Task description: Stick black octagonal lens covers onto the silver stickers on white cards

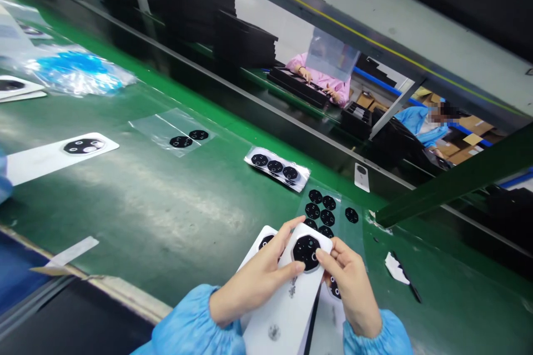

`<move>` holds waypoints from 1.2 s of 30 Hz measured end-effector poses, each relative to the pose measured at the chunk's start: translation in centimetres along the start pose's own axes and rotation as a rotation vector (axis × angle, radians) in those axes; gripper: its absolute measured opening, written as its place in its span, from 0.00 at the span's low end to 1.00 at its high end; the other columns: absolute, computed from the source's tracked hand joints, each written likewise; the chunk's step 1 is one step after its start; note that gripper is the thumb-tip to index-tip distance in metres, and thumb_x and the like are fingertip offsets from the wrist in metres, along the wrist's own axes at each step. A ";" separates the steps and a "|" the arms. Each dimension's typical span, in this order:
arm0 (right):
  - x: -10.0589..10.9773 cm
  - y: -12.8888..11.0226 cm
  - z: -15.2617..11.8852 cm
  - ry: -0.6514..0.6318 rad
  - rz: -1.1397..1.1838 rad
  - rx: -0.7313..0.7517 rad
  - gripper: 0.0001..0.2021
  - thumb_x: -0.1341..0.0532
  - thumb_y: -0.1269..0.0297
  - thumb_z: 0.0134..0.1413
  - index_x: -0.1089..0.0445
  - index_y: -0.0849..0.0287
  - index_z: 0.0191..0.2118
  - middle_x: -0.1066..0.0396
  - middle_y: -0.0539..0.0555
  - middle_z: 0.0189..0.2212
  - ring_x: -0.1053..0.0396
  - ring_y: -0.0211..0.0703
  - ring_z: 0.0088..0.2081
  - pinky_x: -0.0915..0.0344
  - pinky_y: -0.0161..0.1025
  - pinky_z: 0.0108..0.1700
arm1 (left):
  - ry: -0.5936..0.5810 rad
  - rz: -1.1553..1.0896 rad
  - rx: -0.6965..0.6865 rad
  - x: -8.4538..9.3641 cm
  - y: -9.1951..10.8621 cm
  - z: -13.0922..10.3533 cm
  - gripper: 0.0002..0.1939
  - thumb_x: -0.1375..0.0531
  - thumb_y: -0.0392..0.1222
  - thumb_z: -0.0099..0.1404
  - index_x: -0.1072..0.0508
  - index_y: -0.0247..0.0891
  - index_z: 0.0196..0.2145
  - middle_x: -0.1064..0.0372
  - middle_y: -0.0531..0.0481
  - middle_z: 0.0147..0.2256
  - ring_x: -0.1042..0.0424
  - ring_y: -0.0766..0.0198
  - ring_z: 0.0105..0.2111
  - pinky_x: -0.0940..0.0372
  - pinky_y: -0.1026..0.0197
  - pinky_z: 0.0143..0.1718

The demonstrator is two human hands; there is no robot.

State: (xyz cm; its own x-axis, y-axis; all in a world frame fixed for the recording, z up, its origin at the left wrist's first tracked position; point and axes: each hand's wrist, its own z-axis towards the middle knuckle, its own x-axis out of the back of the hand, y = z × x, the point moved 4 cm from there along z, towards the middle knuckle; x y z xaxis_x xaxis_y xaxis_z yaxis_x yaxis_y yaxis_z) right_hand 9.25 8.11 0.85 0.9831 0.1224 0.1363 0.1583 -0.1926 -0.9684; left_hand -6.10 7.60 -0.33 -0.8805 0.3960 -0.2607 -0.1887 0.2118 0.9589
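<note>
A white phone back cover (287, 302) is held up between my two hands. My left hand (258, 277) grips its left edge, with the thumb beside the black octagonal camera piece (303, 248) near the top. My right hand (352, 283) pinches the upper right edge, its thumb at the rim of that piece. Underneath lie more white covers (255, 247) with similar black pieces, partly hidden by my hands. Just beyond is a clear plastic sheet (340, 199) bearing several black octagonal pieces (327, 216).
A stack of backing sheets (270, 173) and a clear bag (160, 127) carry black pieces on the green bench (200, 199). A black pen (410, 280) lies right, a small white cover (361, 177) behind. Left are another cover (39, 160) and plastic wrapping (79, 69). Co-workers sit across.
</note>
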 end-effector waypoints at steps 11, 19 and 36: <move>-0.6 -0.6 0.1 0.060 -0.233 0.157 0.22 0.42 0.45 0.51 0.44 0.58 0.20 0.50 0.44 0.18 0.51 0.33 0.21 0.52 0.32 0.23 | 0.059 -0.083 0.028 -0.6 0.3 0.8 0.15 0.40 0.53 0.59 0.36 0.39 0.34 0.40 0.57 0.26 0.39 0.68 0.27 0.45 0.66 0.29; -0.2 -1.2 -1.1 -0.096 -0.447 0.166 0.16 0.51 0.50 0.61 0.39 0.57 0.30 0.40 0.46 0.21 0.41 0.36 0.24 0.46 0.33 0.26 | 0.203 -0.165 -0.029 0.6 0.9 1.1 0.16 0.38 0.50 0.56 0.37 0.36 0.24 0.38 0.57 0.20 0.40 0.70 0.22 0.46 0.67 0.24; 12.7 -4.7 15.1 0.319 -0.089 0.012 0.08 0.42 0.63 0.60 0.33 0.64 0.40 0.33 0.47 0.27 0.37 0.30 0.22 0.38 0.29 0.21 | -0.011 1.092 -0.301 -0.5 -1.0 2.4 0.26 0.32 0.31 0.49 0.32 0.38 0.46 0.33 0.39 0.52 0.44 0.38 0.57 0.53 0.36 0.56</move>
State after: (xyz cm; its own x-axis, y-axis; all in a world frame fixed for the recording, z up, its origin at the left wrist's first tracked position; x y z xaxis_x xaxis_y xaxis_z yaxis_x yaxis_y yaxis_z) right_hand 19.59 25.31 3.99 0.9451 -0.1733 0.2769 0.2453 -0.1835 -0.9519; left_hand -4.43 9.39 -1.41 -0.6347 0.2457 0.7326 0.5799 -0.4752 0.6618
